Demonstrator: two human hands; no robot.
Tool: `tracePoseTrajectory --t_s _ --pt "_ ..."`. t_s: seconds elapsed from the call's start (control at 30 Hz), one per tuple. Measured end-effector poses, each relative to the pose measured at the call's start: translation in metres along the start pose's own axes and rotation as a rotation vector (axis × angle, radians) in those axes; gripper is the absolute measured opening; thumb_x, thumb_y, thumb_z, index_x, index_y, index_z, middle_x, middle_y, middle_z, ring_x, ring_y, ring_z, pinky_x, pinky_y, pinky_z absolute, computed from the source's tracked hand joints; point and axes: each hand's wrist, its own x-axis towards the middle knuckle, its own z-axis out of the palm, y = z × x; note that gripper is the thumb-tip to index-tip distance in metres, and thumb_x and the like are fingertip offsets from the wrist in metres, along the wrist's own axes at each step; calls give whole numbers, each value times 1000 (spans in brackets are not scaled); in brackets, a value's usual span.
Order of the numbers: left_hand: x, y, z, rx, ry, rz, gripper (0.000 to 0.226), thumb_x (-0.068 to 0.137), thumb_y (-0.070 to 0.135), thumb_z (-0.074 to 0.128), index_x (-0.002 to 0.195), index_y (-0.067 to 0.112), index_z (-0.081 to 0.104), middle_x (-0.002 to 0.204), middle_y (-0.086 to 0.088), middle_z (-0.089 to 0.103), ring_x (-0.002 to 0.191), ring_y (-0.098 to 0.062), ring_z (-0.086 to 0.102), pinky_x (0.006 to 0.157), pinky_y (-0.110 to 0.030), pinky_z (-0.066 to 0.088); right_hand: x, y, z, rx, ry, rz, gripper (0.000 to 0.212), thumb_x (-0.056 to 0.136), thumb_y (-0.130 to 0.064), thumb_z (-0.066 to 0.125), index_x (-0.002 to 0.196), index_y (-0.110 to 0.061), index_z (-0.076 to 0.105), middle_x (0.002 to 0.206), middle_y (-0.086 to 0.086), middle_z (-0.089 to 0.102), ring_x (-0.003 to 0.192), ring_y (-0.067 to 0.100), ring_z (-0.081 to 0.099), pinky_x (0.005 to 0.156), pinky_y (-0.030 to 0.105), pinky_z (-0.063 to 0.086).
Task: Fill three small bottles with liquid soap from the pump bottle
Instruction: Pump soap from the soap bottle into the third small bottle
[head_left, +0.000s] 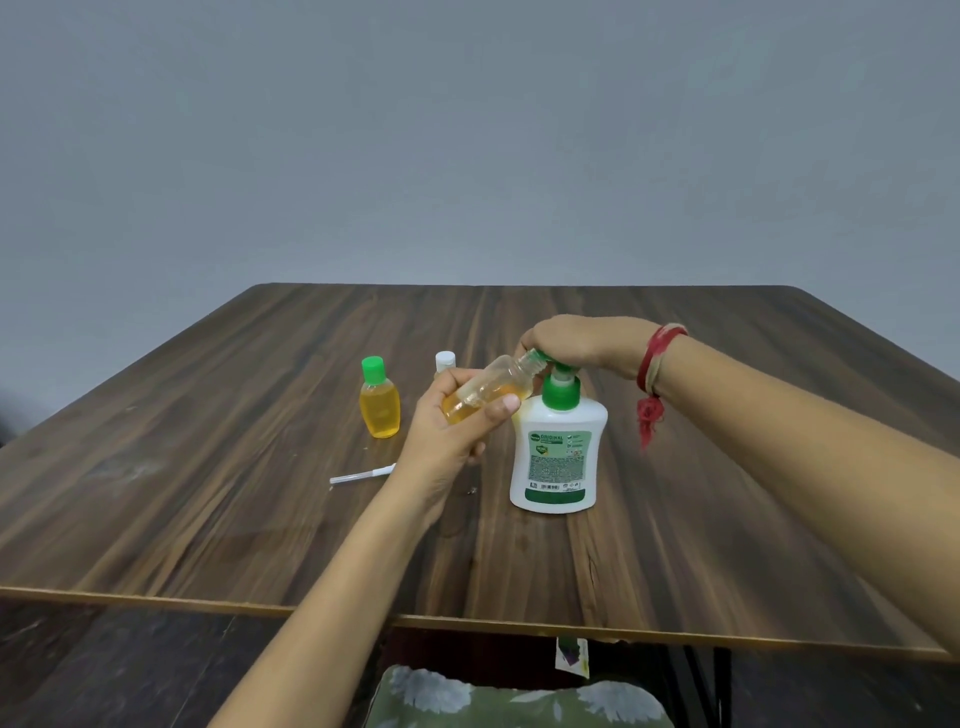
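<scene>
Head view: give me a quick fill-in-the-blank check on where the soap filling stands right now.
1. The left hand holds a clear small bottle tilted, its open neck at the pump bottle's ____.
2. The right hand presses down on the ____ of the pump bottle.
3. The capped small bottle standing on the table has a ____ cap.
4. A thin white tube lies on the table to the ____ of the pump bottle.

Missing words: spout; pump head; green; left

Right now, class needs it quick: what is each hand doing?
Left hand: closed around a small clear bottle, tilted, mouth at the pump spout.
Right hand: fingers curled over the pump bottle head, resting on top.
</scene>
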Motion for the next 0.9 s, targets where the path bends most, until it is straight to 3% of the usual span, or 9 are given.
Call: tracePoseTrajectory --t_s 0.17,0.27,0.37,0.43,0.53,0.7,0.9 --pt "-2 -3 0 -8 -5 -6 50 55 43 79 95 21 59 67 13 58 50 0 44 44 -15 35 -2 2 4 -34 -1 -7 34 92 -6 32 108 6 60 92 22 53 79 23 42 58 27 35" --pt "-1 -1 2 -13 -1 -3 48 56 44 78 94 22 58 68 13 58 51 0 44 44 -15 35 -2 -2 -2 -20 0 -4 38 93 -4 31 116 12 56 114 38 55 80 23 39 57 27 33" --pt "-1 -3 1 -3 7 -12 48 55 44 78 94 21 59 67 14 58 51 0 44 44 -15 35 -4 0 4 -17 -5 -14 34 94 -5 32 110 5 59 94 22 51 81 22 41 58 25 34" --pt "-3 -4 0 -5 2 -14 51 55 44 78 96 20 59 68 13 58 50 -1 43 43 -16 35 -4 0 5 -36 -7 -2 36 94 -4 31 114 10 58 92 15 49 80 23 43 57 25 34" --pt "-3 -2 1 -21 0 -13 48 54 44 78 92 23 59 68 13 58 48 -2 42 42 -15 33 -5 -2 1 -27 -2 7 40 94 -5 30 123 14 51 91 15 47 73 22 41 55 25 34" --pt "-2 -3 2 -14 5 -16 49 53 44 78 92 22 58 64 13 56 47 -2 42 42 -16 33 -4 0 5 -72 -17 -18 34 93 -3 32 108 5 61 91 16 48 79 23 42 56 26 33" --pt "0 -2 1 -10 11 -9 47 53 44 78 90 24 58 64 14 57 49 -1 43 43 -16 34 -1 0 3 -63 -5 -21 36 94 -4 31 112 8 59 91 17 50 81 24 44 57 26 36"
